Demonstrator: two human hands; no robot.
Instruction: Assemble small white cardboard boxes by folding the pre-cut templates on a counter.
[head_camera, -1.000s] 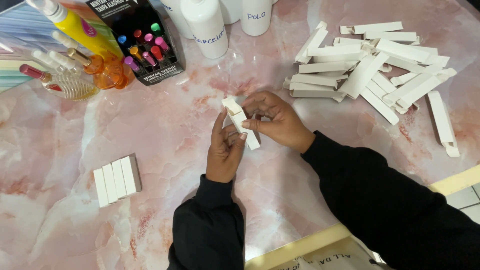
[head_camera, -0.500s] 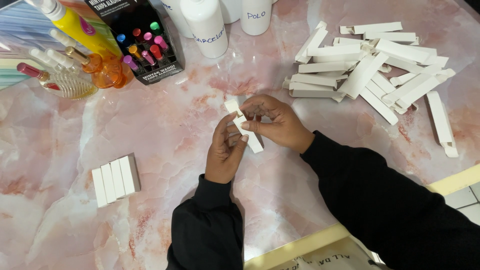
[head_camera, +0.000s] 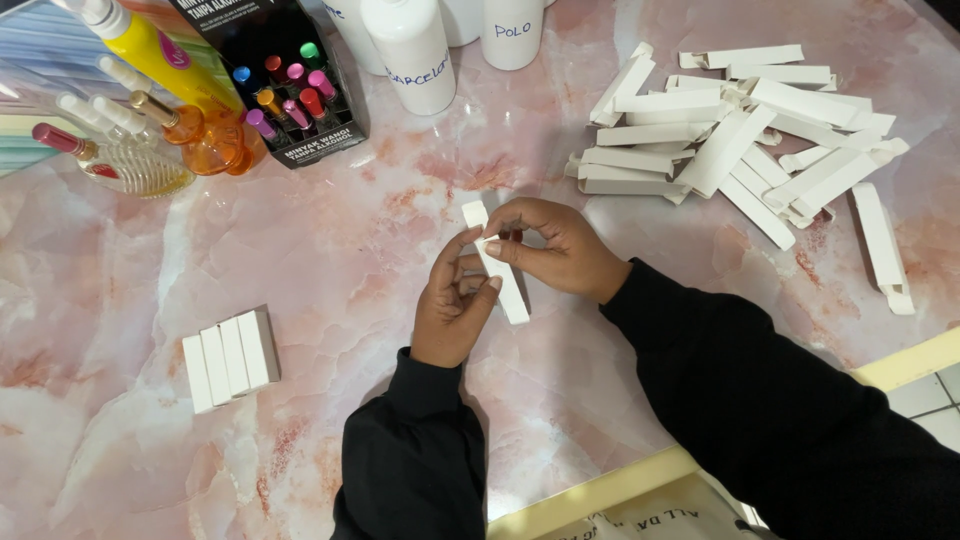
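Left hand (head_camera: 455, 305) & right hand (head_camera: 550, 245) grip 1 slim white carton (head_camera: 497, 265).

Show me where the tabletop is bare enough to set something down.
Bare marble lies between the row of four folded boxes and the left hand, and between the hands and the black display box. The upper right is crowded by the flat carton pile; the upper left by bottles.
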